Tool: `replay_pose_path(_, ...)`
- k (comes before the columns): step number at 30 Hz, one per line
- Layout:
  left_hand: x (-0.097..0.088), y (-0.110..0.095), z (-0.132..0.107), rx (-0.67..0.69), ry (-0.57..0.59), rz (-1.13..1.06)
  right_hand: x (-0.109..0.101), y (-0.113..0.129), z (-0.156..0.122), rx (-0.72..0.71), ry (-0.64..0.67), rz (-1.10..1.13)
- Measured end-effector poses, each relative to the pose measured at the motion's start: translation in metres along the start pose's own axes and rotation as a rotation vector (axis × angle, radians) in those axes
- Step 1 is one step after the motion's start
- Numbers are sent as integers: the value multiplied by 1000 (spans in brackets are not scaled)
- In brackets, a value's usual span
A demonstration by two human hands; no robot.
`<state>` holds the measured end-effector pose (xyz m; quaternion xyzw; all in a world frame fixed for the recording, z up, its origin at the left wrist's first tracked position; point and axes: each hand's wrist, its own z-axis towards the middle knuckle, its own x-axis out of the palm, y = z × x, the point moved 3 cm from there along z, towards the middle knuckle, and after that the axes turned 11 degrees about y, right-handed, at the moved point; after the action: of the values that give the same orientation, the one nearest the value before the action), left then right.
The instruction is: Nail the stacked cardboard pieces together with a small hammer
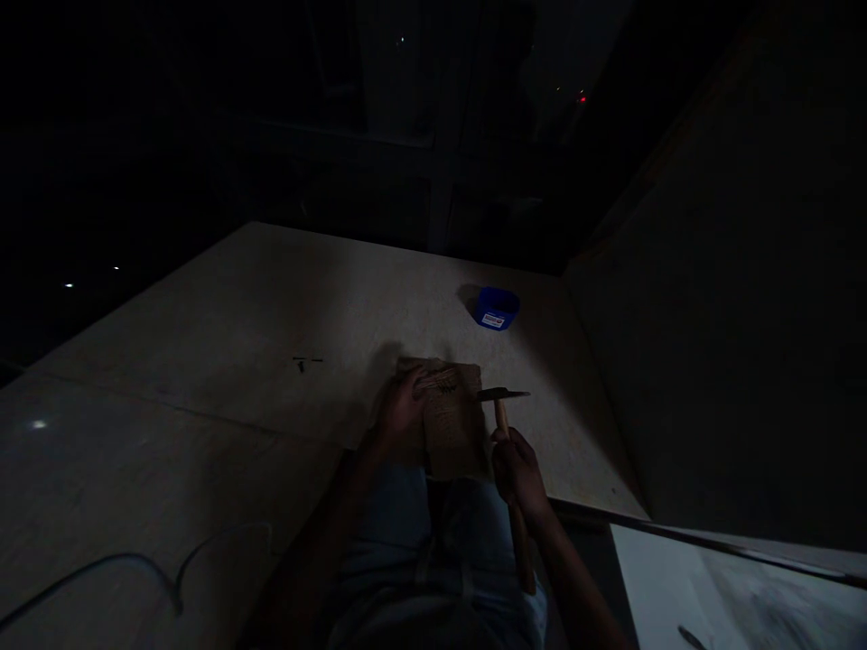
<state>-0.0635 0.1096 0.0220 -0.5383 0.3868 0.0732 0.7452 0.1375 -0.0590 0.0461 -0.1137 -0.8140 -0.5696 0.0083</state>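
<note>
My right hand (pixel 520 465) is wrapped round the wooden handle of a hammer (pixel 502 394). The metal head is raised just right of a brown board (pixel 457 442), which looks like cardboard or rough wood and lies at the table edge above my lap. My left hand (pixel 405 399) rests at the board's upper left, its fingers closed. Whatever is between those fingers is too dark to make out. Beside the fingertips, several thin dark pieces (pixel 447 387), perhaps nails, show on the board.
A blue plastic tub (pixel 498 309) with a white label stands farther back on the pale table (pixel 379 280). A few small dark pieces (pixel 302 365) lie to the left. A cable (pixel 135 557) curves at lower left, and a tall panel (pixel 718 361) rises on the right. Light is very dim.
</note>
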Motion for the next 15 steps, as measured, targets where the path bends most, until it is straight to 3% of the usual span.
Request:
replay_pose_path(4, -53, 40, -21, -104, -196, 128, -4, -2, -9, 5, -19, 19)
replay_pose_path(8, -113, 99, -50, -407, -366, 324, -4, -4, -12, 10, -29, 3)
replay_pose_path(11, -148, 135, -67, -589, -381, 437, -3, -9, -13, 22, -40, -22)
replay_pose_path(15, -168, 162, -72, -674, -302, 510, 1, -17, -12, 36, -17, -41)
